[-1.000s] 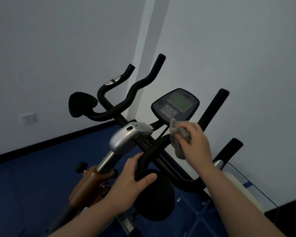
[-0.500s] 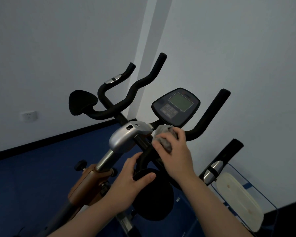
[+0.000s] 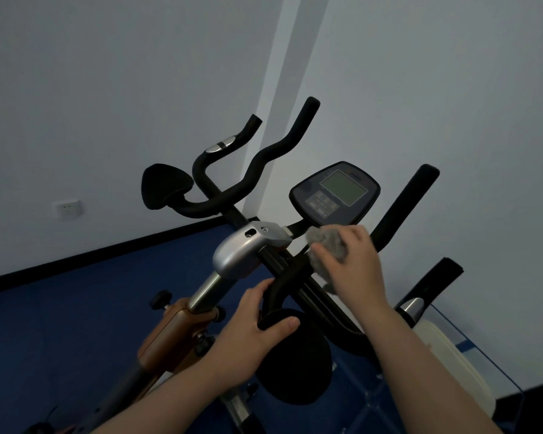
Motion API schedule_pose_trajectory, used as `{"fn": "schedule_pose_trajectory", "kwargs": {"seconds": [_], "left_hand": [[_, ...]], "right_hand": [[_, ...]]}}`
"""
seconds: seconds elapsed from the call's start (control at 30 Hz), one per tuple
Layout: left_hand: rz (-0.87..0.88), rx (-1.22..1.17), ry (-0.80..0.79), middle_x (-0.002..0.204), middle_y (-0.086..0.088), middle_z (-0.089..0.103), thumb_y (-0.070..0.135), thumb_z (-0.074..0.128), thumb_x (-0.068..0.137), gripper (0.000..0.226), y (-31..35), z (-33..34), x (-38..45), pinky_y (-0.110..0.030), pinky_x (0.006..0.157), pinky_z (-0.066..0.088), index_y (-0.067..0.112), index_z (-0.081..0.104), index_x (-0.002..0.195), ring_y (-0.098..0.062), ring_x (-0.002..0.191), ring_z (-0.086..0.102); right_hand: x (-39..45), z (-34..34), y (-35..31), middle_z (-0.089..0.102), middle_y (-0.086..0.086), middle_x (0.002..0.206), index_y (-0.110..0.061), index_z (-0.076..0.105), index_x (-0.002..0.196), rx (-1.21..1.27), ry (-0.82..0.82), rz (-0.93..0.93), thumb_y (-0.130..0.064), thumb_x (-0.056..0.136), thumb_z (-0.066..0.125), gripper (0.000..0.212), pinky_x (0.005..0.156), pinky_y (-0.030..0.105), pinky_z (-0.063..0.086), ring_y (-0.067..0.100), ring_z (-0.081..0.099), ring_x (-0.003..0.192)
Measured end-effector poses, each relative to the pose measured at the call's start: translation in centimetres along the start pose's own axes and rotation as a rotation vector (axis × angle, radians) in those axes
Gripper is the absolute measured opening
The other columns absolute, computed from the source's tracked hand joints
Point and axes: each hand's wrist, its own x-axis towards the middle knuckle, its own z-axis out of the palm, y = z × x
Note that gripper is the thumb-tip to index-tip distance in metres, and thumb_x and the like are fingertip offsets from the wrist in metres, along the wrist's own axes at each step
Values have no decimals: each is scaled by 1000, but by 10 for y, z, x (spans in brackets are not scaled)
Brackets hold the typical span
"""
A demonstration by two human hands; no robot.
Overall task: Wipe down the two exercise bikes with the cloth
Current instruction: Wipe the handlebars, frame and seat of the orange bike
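Observation:
An exercise bike with black foam handlebars (image 3: pixel 273 155) and a dark console with a grey screen (image 3: pixel 334 192) stands in front of me. My right hand (image 3: pixel 356 267) grips a crumpled grey cloth (image 3: pixel 326 242) against the black handlebar tubing just below the console. My left hand (image 3: pixel 254 333) holds the curved black handlebar above a round black pad (image 3: pixel 298 368). A silver clamp housing (image 3: pixel 245 249) caps the brown and chrome stem (image 3: pixel 182 327). Only one bike is clearly in view.
Grey walls meet in a corner behind the bike, with a white socket (image 3: pixel 67 208) low on the left wall. The floor is blue (image 3: pixel 60 324). A clear-walled container with a white object (image 3: pixel 458 371) sits at lower right beside another black bar (image 3: pixel 433 283).
My right hand has carried the cloth left and down along the tubing, then back right and up towards the console. My left hand keeps its hold on the handlebar.

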Motion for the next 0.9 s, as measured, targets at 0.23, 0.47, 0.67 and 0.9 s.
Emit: {"fn": "schedule_pose_trajectory", "kwargs": {"seconds": [0.23, 0.47, 0.67, 0.9], "left_hand": [[6, 10, 10, 118, 9, 56, 68, 68, 68, 65, 1, 1, 1, -42, 98, 49, 63, 36, 124, -6, 107, 59], [7, 2, 13, 117, 12, 55, 67, 69, 68, 63, 1, 1, 1, -41, 98, 49, 64, 37, 122, -4, 106, 59], [0, 4, 12, 114, 9, 57, 68, 69, 68, 64, -1, 1, 1, -41, 97, 50, 63, 38, 123, -5, 104, 60], [6, 30, 37, 119, 18, 54, 69, 69, 66, 62, -1, 1, 2, -37, 99, 48, 69, 35, 118, 2, 108, 56]], "right_hand": [[-17, 19, -10, 49, -15, 105, -23, 66, 104, -3, -166, -129, -40, 81, 74, 29, 75, 6, 39, -2, 53, 89], [-14, 18, -6, 49, -16, 106, -24, 65, 105, 21, -1, -18, -43, 84, 69, 29, 76, 13, 42, -4, 53, 88], [6, -4, 11, 50, -14, 105, -20, 67, 104, -8, 48, -35, -40, 84, 71, 29, 77, 18, 46, 1, 53, 89], [-15, 15, -6, 49, -20, 104, -35, 62, 102, 53, -324, -261, -40, 80, 74, 25, 76, 9, 43, -3, 54, 94]]}}
